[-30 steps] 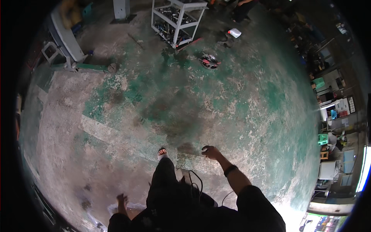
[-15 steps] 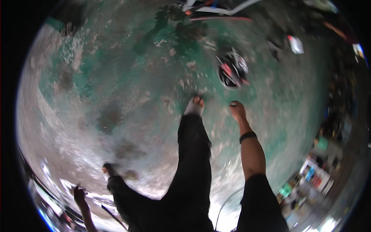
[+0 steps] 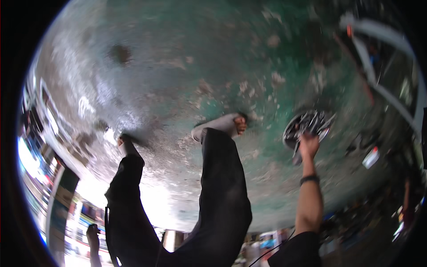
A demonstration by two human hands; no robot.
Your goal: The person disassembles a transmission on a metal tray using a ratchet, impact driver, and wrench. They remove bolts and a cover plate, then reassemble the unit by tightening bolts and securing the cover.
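in the head view, a round metal tray [image 3: 286, 136] heaped with blurred metal tools [image 3: 315, 120] is seen on the worn green floor [image 3: 262, 178], beyond the right foot [image 3: 220, 126]. the tools are touched by the right hand [image 3: 309, 146]; whether its fingers are closed cannot be told. the left hand [image 3: 93, 233] is held well apart, its finger state indiscernible. a white bottle [image 3: 371, 158] is seen near the tray.

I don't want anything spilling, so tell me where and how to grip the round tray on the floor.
Probably pinch the round tray by its left rim, coming from the left: that curved edge looks fairly clear, while the heaped long pieces poke past the upper-right side and the right hand covers the near edge.
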